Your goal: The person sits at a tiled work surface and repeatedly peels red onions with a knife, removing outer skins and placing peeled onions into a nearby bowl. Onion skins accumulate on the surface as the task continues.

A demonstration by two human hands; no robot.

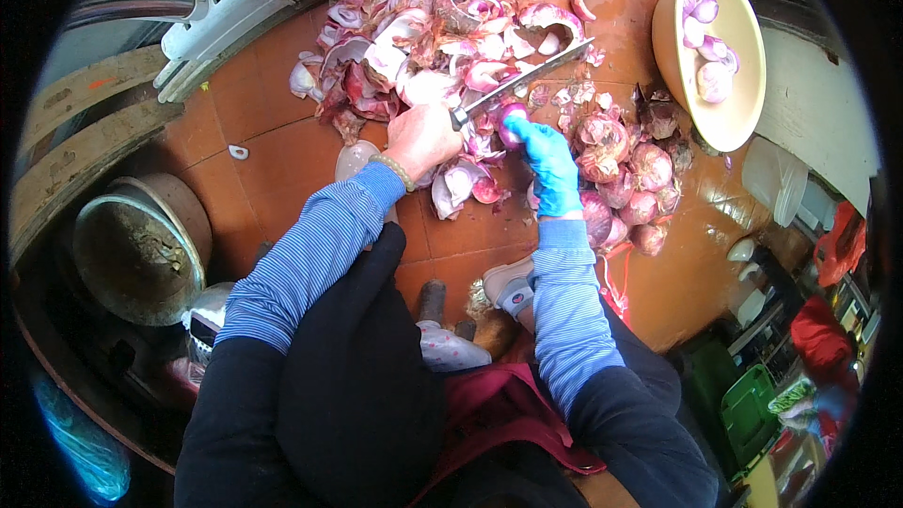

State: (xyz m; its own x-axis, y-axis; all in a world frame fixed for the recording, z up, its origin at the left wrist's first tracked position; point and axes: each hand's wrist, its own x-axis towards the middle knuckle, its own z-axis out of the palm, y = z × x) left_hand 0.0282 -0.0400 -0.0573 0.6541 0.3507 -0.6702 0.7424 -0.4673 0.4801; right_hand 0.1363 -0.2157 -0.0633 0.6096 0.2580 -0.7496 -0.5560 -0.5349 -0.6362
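My bare left hand, with a beaded bracelet at the wrist, grips the dark handle of a long-bladed knife. The blade slants up and to the right above onion skins. In a blue glove, my right hand holds a small purple onion between its fingers, just below the blade. Beyond both hands spreads a heap of cut red onion skins. Unpeeled red onions are piled right beside the gloved hand.
A yellow plastic bowl with several peeled onions stands at the upper right. Red-brown floor tiles lie underneath. A metal bucket is at the left. Red netting lies near my leg, and a green bin stands lower right.
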